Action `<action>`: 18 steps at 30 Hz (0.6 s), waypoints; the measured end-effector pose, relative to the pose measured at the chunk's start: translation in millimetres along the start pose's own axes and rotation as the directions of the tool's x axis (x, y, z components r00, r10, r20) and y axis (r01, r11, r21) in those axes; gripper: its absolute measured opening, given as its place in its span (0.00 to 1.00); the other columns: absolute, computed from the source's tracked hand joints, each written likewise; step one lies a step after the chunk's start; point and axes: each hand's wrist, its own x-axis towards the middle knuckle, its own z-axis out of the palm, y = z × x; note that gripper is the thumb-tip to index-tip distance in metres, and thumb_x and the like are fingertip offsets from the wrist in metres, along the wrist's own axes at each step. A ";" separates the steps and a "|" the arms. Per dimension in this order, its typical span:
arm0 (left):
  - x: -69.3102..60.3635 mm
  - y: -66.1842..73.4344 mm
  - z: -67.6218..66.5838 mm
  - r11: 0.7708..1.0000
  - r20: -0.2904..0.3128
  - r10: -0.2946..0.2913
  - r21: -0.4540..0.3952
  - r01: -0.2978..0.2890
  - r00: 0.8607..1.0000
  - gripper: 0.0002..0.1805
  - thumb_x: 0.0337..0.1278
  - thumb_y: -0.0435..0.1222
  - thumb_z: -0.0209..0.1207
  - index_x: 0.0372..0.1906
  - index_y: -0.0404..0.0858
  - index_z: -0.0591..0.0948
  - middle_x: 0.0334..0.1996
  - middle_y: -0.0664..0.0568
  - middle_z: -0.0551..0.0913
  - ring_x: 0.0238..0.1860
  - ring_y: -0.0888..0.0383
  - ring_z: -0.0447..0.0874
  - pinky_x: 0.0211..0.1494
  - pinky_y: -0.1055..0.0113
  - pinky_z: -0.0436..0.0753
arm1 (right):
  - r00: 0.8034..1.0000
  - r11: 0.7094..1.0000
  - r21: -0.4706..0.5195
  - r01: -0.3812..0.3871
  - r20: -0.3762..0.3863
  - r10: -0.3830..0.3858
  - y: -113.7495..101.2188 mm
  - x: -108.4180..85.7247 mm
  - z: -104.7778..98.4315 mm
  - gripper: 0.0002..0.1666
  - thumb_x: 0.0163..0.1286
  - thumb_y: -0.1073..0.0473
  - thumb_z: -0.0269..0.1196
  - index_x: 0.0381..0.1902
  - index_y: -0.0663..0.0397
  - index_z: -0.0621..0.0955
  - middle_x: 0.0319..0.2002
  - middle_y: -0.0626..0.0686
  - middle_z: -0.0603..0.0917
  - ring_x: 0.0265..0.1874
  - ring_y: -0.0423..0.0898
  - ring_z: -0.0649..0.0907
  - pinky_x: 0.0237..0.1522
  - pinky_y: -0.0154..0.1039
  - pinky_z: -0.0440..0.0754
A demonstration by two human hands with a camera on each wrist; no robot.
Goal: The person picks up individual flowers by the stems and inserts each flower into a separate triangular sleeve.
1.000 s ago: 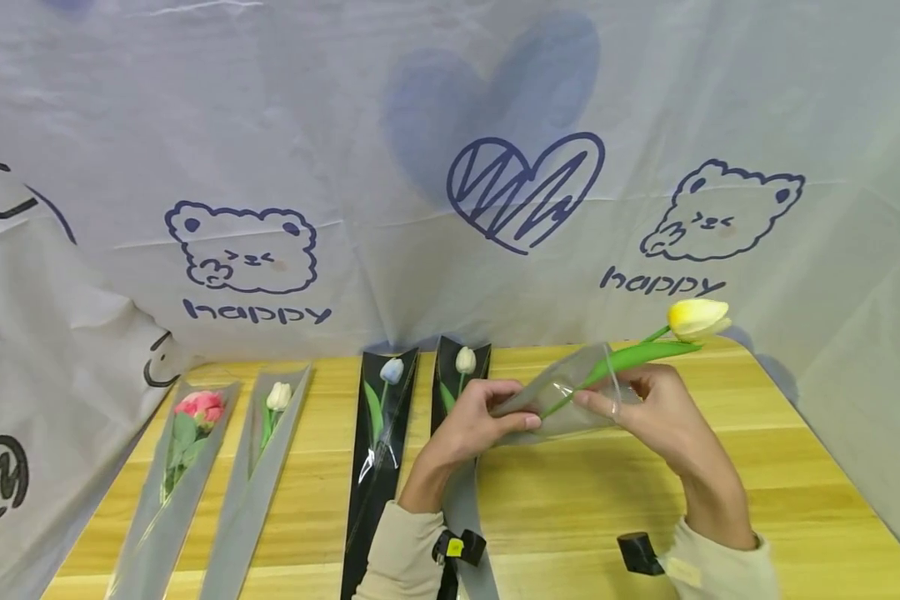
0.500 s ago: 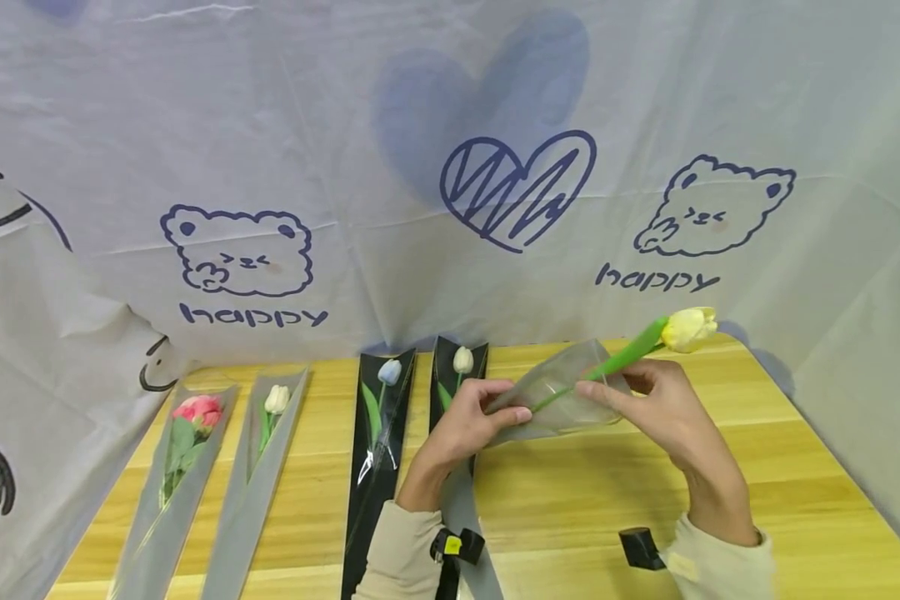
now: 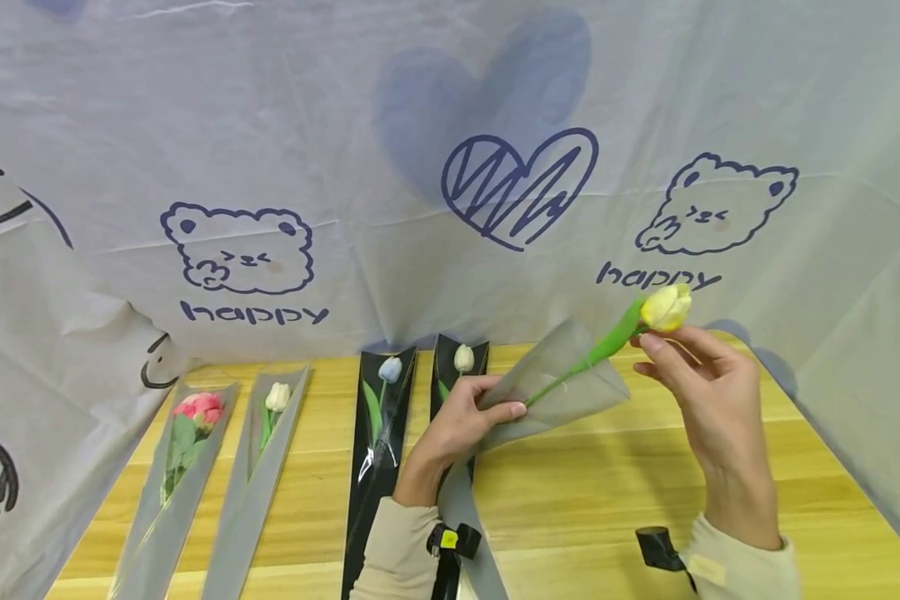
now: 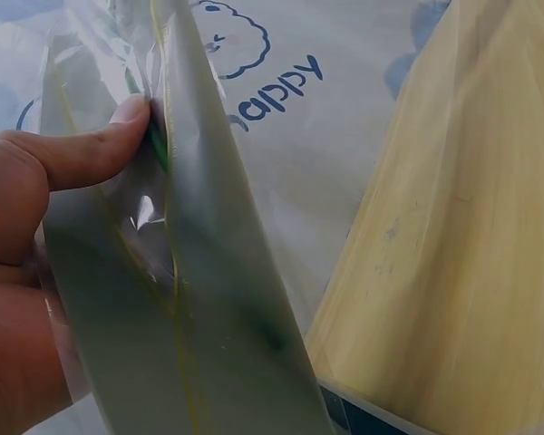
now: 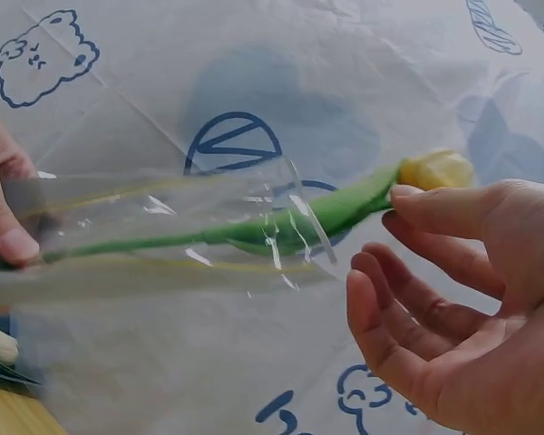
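A yellow tulip (image 3: 666,308) with a green leaf and stem lies partly inside a clear-and-grey flower sleeve (image 3: 562,375). My left hand (image 3: 461,425) grips the sleeve lower down, the thumb (image 4: 100,149) pressing on its clear front over the stem. My right hand (image 3: 720,400) pinches the tulip just below its bloom, outside the sleeve's mouth. In the right wrist view the thumb and forefinger meet under the bloom (image 5: 440,169), the other fingers loosely bent. The stem's lower end is hidden by the left hand and the grey part of the sleeve.
On the wooden table (image 3: 607,500) lie a sleeved pink flower (image 3: 201,408), a sleeved white tulip (image 3: 277,398), a blue tulip (image 3: 390,370) in a black sleeve and another white tulip (image 3: 463,359) in black. A printed cloth (image 3: 390,167) hangs behind.
My right hand has left the sleeve's mouth and moved up and right to the stem just under the bloom. The tulip has shifted slightly left and tilted more upright; the left hand keeps its grip.
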 end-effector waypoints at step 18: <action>0.5 13.0 5.8 0.997 0.084 0.055 0.047 -0.059 0.995 0.13 0.61 0.29 0.70 0.49 0.30 0.86 0.35 0.47 0.87 0.31 0.61 0.80 0.38 0.68 0.79 | 0.994 0.984 -0.167 -0.065 0.071 0.078 1.6 -0.1 1.4 0.15 0.64 0.73 0.71 0.49 0.64 0.89 0.46 0.49 0.89 0.50 0.42 0.84 0.51 0.29 0.81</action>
